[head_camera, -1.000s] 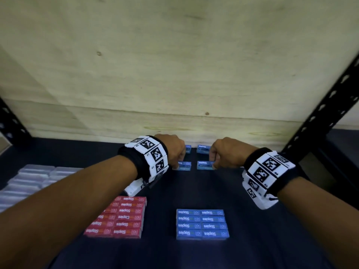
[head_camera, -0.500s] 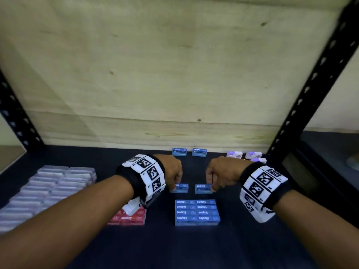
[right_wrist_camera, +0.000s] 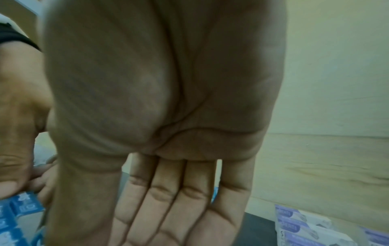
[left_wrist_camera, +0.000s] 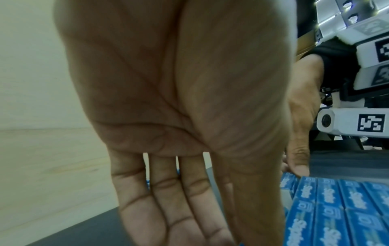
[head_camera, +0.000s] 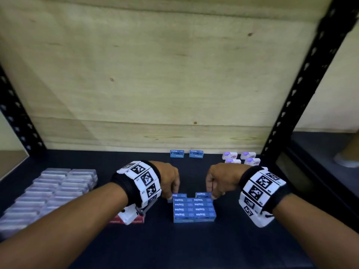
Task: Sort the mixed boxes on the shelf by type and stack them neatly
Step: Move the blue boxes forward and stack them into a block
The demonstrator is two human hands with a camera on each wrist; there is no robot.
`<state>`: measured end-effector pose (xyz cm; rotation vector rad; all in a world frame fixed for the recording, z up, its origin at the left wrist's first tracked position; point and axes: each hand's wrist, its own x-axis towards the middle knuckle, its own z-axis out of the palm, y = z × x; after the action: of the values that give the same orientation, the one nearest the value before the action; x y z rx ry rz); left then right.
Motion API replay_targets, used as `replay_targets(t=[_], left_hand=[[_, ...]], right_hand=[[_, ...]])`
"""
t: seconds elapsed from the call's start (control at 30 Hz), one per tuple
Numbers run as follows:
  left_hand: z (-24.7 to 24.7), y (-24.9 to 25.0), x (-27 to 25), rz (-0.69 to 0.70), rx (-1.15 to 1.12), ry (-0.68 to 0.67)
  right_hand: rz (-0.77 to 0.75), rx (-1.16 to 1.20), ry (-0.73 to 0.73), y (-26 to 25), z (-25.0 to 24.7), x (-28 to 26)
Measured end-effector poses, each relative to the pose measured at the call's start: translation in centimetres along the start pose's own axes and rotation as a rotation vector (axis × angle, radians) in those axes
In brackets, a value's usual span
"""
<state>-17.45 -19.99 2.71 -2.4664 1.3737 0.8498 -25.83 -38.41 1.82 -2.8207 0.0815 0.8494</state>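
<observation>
One blue staple box (head_camera: 179, 195) is pinched by the left hand (head_camera: 168, 178) and another (head_camera: 203, 194) by the right hand (head_camera: 220, 179), behind the blue stack (head_camera: 194, 210).

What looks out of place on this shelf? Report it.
Two stray blue staples boxes sit at the back by the wall, apart from the blue stack in front. The left hand and right hand each pinch a blue box at the stack's far edge. Nothing looks spilled or damaged.

Head cam looks down; wrist cams near palms, share blue boxes (left_wrist_camera: 336, 208)
</observation>
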Motion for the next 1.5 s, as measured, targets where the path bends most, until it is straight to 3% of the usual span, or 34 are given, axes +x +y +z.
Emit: replay_targets(t=[1.13, 1.23, 1.37, 1.5], left_hand=[[-0.1, 0.2, 1.2, -0.032, -0.166, -0.012], [-1.1, -0.6, 1.5, -0.066, -0.157, 0.091], [-2.9, -2.1, 3.0, -0.134, -0.047, 0.299], [-4.3, -3.8, 5.2, -0.163, 0.050, 0.380]], right_hand=[[-0.019, 0.101, -0.066, -0.4, -0.4, 0.8], [0.008, 0.107, 0.016, 0.2, -1.7, 1.2], [0.033, 0.033, 0.248, 1.4, -4.1, 2.3], [0.095, -0.007, 0.339, 3.0, -5.8, 4.6]])
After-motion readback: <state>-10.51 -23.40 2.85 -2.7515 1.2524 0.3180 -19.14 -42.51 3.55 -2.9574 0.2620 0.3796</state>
